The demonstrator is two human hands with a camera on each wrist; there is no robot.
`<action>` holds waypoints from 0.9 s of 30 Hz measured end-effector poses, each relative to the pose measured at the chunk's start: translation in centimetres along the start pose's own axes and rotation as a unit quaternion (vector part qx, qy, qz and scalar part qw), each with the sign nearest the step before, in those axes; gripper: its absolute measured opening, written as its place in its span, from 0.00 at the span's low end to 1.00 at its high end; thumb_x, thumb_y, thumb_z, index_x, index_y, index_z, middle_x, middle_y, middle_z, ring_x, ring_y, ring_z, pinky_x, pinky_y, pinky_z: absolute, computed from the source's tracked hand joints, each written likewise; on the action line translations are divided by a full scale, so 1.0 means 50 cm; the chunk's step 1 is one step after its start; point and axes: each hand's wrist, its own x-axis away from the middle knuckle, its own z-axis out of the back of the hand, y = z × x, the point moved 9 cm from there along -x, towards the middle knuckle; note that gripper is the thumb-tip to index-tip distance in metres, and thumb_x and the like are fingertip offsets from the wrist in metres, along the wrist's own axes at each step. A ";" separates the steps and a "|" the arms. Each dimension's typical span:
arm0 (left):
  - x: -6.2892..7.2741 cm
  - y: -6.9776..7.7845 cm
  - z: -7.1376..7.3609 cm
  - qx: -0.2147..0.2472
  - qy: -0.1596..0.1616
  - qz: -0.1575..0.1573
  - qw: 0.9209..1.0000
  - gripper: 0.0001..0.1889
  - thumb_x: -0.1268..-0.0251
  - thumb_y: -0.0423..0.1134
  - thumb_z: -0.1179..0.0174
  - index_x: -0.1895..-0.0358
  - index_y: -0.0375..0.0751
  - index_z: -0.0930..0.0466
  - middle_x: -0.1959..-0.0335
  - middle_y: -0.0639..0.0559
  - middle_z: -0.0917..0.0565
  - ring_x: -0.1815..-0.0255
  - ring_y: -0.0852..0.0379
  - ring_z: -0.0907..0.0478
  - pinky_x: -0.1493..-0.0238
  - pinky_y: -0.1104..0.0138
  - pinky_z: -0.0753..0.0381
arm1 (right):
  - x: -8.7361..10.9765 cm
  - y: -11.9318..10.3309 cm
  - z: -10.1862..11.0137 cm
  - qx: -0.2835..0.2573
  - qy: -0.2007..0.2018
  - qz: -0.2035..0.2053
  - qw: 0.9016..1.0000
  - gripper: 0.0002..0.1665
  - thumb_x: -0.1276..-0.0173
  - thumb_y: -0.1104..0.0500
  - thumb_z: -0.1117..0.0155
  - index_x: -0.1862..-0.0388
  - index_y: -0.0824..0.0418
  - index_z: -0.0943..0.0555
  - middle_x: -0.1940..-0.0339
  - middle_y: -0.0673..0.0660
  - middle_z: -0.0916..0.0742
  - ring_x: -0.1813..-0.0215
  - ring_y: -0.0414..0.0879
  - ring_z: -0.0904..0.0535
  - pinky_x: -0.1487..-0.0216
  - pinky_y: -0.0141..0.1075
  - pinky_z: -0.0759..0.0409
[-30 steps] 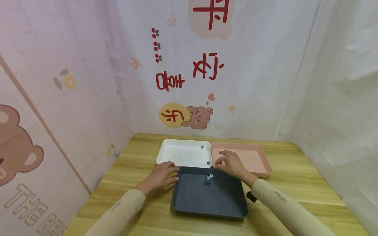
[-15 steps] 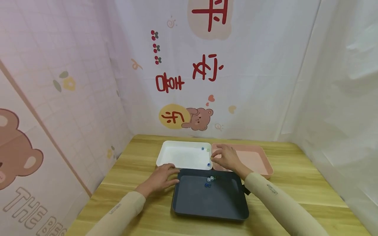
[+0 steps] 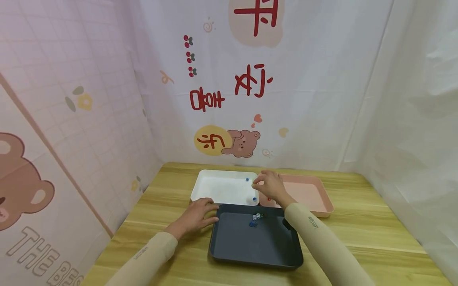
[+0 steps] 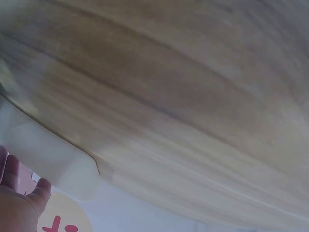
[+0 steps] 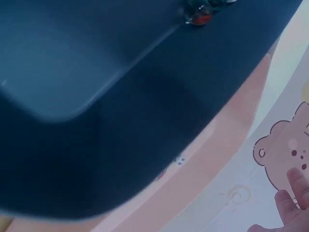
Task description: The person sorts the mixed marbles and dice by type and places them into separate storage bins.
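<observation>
My right hand (image 3: 270,185) reaches over the border between the white tray (image 3: 214,198) and the pink tray (image 3: 310,194). Thumb and index finger pinch a small marble, mostly hidden behind the fingertips. One blue marble (image 3: 255,199) lies near the white tray's right wall, another blue marble (image 3: 247,179) farther back. My left hand (image 3: 198,213) rests its fingers against the left rim of the dark grey tray (image 3: 257,254). Inside that tray, two white dice (image 3: 256,216) sit close to several blue marbles (image 3: 253,224) and a greenish marble with red inside (image 5: 200,17).
A red piece (image 3: 269,199) lies in the pink tray, and a dotted white die (image 5: 180,160) shows there too. All three trays stand on a wooden table (image 3: 365,238). Printed white cloth (image 3: 304,99) hangs behind and at both sides.
My right hand has moved from the dark tray's far edge over the pink tray, left and away toward the white tray. The left hand stays at the dark tray's rim.
</observation>
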 end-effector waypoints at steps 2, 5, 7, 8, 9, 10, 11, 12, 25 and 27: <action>0.000 -0.002 -0.003 -0.002 -0.004 0.003 1.000 0.24 0.29 0.52 0.40 0.38 0.42 0.20 0.40 0.41 0.25 0.38 0.41 0.28 0.38 0.46 0.31 | -0.004 0.002 -0.009 0.006 -0.003 -0.003 1.000 0.08 0.33 0.49 0.31 0.63 0.48 0.09 0.36 0.64 0.21 0.30 0.64 0.34 0.33 0.73 0.53; -0.002 -0.002 -0.004 -0.004 -0.005 0.002 1.000 0.24 0.29 0.53 0.40 0.38 0.43 0.20 0.40 0.42 0.25 0.38 0.41 0.29 0.38 0.45 0.31 | -0.008 0.004 -0.021 0.012 -0.006 -0.012 1.000 0.08 0.34 0.48 0.31 0.63 0.47 0.09 0.35 0.63 0.21 0.30 0.64 0.33 0.33 0.73 0.51; -0.003 -0.003 -0.003 -0.004 -0.001 -0.001 1.000 0.24 0.29 0.53 0.40 0.38 0.43 0.20 0.40 0.42 0.25 0.38 0.41 0.29 0.38 0.45 0.32 | -0.010 0.004 -0.025 0.012 -0.002 -0.018 1.000 0.07 0.34 0.48 0.30 0.64 0.48 0.09 0.35 0.64 0.21 0.30 0.64 0.33 0.34 0.72 0.49; -0.004 -0.003 -0.002 -0.004 0.001 -0.001 1.000 0.24 0.29 0.53 0.40 0.38 0.43 0.20 0.40 0.42 0.25 0.37 0.41 0.29 0.38 0.45 0.32 | -0.011 0.003 -0.026 0.012 -0.001 -0.021 1.000 0.07 0.34 0.49 0.29 0.64 0.48 0.09 0.35 0.64 0.22 0.30 0.63 0.33 0.34 0.71 0.49; -0.005 -0.003 -0.001 -0.005 0.004 -0.001 1.000 0.23 0.29 0.53 0.39 0.38 0.43 0.20 0.40 0.41 0.25 0.38 0.41 0.29 0.38 0.44 0.32 | -0.012 0.003 -0.030 0.013 -0.002 -0.023 1.000 0.07 0.34 0.48 0.30 0.63 0.48 0.09 0.35 0.63 0.21 0.30 0.63 0.33 0.33 0.71 0.49; -0.005 -0.003 -0.001 -0.007 0.006 0.000 1.000 0.23 0.30 0.53 0.39 0.38 0.43 0.20 0.40 0.42 0.25 0.38 0.41 0.29 0.38 0.44 0.31 | -0.012 0.002 -0.033 0.014 -0.005 -0.026 1.000 0.08 0.34 0.49 0.30 0.63 0.48 0.09 0.35 0.63 0.21 0.30 0.62 0.33 0.33 0.70 0.49; -0.005 -0.002 -0.001 -0.007 0.006 0.000 1.000 0.23 0.30 0.52 0.39 0.38 0.43 0.20 0.40 0.42 0.25 0.38 0.41 0.28 0.39 0.44 0.31 | -0.013 0.002 -0.037 0.015 -0.009 -0.027 0.999 0.08 0.34 0.49 0.30 0.63 0.49 0.09 0.35 0.63 0.21 0.29 0.62 0.34 0.33 0.70 0.49; -0.005 -0.002 -0.002 -0.007 0.004 0.001 1.000 0.23 0.30 0.52 0.39 0.38 0.43 0.20 0.40 0.42 0.24 0.39 0.41 0.28 0.39 0.44 0.31 | -0.013 0.002 -0.042 0.016 -0.014 -0.029 0.999 0.08 0.34 0.48 0.30 0.62 0.49 0.09 0.35 0.63 0.21 0.29 0.62 0.34 0.32 0.70 0.50; 0.003 -0.009 -0.007 -0.012 -0.007 0.008 1.000 0.23 0.28 0.54 0.41 0.37 0.45 0.21 0.39 0.45 0.26 0.36 0.44 0.30 0.35 0.46 0.34 | -0.043 -0.012 -0.070 0.047 -0.030 -0.041 0.998 0.14 0.30 0.47 0.34 0.52 0.50 0.11 0.30 0.64 0.26 0.28 0.67 0.38 0.31 0.69 0.51; 0.003 -0.013 -0.005 -0.013 -0.007 0.011 1.000 0.23 0.28 0.54 0.41 0.37 0.46 0.21 0.38 0.45 0.26 0.35 0.44 0.31 0.35 0.46 0.34 | -0.048 -0.011 -0.066 0.046 -0.030 -0.042 0.998 0.15 0.30 0.48 0.34 0.50 0.50 0.11 0.29 0.64 0.27 0.28 0.67 0.38 0.31 0.69 0.52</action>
